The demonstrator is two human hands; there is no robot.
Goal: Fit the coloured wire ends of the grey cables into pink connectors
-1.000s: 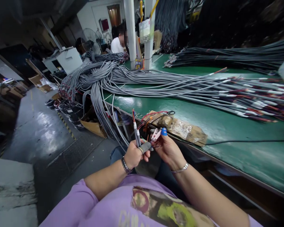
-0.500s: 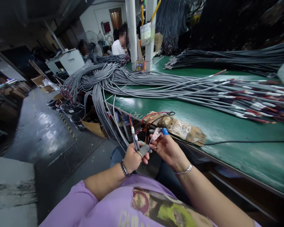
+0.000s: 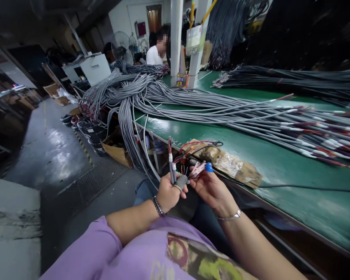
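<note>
My left hand (image 3: 168, 193) is closed around grey multi-core cables (image 3: 173, 174), held upright with white sleeves near their ends. Its thumb wears a grey finger cover (image 3: 181, 181), and thin coloured wires fan out just beyond it. Close by on the right, my right hand (image 3: 211, 192) has its fingers pinched at a pale pink, clip-like piece (image 3: 198, 169) beside those wire ends. A blue cover (image 3: 209, 167) sits on one of its fingertips. The exact grip is partly hidden behind the fingers.
A taped wooden block (image 3: 226, 161) with red and black leads lies along the edge of the green table (image 3: 294, 171). A large bundle of grey cables (image 3: 175, 99) stretches across it. Black cables (image 3: 280, 77) lie behind. A person in white (image 3: 154, 55) sits beyond the post.
The view has shifted, so the scene sits further right. My right hand has turned slightly and the pink piece is tilted lower. My left hand keeps its hold on the cables.
</note>
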